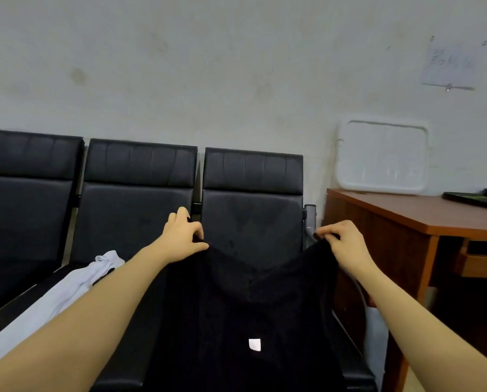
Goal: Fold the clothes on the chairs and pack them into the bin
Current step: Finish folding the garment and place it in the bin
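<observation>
The black garment hangs spread before the person, over the rightmost chair, small white tag showing. The left hand and right hand each pinch a top corner, probably stretching it flat for folding. A white garment lies on the middle chair; no bin is visible.

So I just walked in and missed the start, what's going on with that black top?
A person is holding up a black garment in front of the rightmost chair. The left hand pinches one upper corner and the right hand pinches the other, so it hangs spread between them, not yet folded. A white garment lies on the middle chair's seat, unfolded. A white lid or tray leans against the wall on the wooden desk. No bin is clearly in view.
</observation>
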Available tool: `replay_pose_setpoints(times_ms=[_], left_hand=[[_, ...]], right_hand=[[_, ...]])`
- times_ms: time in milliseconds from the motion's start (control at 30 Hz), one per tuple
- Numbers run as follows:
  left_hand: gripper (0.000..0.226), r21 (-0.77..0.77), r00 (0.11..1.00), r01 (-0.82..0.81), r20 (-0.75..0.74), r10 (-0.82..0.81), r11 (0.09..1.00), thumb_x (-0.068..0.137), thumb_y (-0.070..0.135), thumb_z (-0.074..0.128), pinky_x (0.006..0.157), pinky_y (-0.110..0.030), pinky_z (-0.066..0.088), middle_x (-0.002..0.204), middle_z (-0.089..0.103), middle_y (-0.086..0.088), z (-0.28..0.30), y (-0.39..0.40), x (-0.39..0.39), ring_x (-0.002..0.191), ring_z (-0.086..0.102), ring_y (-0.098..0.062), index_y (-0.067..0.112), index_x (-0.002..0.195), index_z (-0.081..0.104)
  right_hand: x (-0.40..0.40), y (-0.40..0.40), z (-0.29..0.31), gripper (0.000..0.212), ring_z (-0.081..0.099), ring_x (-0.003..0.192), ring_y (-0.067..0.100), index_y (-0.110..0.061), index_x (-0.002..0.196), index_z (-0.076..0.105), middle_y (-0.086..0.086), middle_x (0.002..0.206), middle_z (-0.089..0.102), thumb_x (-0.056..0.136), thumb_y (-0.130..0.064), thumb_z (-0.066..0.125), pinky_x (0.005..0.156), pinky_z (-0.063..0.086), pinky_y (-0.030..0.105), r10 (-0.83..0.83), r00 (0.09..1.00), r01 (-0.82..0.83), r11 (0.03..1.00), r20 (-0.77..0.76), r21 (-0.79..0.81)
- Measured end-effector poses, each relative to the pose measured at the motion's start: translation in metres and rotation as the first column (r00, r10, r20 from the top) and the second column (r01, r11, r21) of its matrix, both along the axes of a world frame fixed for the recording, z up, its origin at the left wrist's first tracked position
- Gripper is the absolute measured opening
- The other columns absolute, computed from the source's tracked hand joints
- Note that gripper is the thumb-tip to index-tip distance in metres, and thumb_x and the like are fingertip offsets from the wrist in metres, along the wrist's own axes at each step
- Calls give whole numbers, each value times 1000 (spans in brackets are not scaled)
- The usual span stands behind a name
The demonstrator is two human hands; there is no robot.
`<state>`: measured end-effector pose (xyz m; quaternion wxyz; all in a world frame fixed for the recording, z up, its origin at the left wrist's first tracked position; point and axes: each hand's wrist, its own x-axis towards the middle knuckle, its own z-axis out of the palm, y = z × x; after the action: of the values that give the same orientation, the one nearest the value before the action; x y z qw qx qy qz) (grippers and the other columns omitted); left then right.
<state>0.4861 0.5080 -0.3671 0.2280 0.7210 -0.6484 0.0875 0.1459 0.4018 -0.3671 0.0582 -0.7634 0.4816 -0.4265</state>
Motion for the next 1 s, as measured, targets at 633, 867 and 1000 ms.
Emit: replay_pose_setpoints(times_ms=[633,867,1000], left_hand=[[21,-202,959,-268,-151,240,942,99,28,43,77,-33,34,104,57,-11,-68,-10,-2,96,45,-29,15,111,54],[23,-352,956,-223,-263,132,909,94,32,55,75,-30,35,88,51,1,-75,8,1,90,43,-19,15,102,69],[21,-415,951,-218,-292,98,883,93,34,57,65,-33,43,80,52,5,-71,23,-10,80,52,-13,18,99,70]], right_hand=[[-5,4,-51,10,30,120,22,-27,98,64,-7,115,38,91,-32,62,98,18,32,-156,958,184,978,-242,97],[-10,21,-52,9,50,65,16,-12,93,49,12,85,57,99,-10,43,56,37,25,-4,965,-52,978,264,204],[-15,29,-48,5,51,83,17,-15,95,54,5,94,54,97,-17,49,79,43,36,3,992,-17,993,127,113]])
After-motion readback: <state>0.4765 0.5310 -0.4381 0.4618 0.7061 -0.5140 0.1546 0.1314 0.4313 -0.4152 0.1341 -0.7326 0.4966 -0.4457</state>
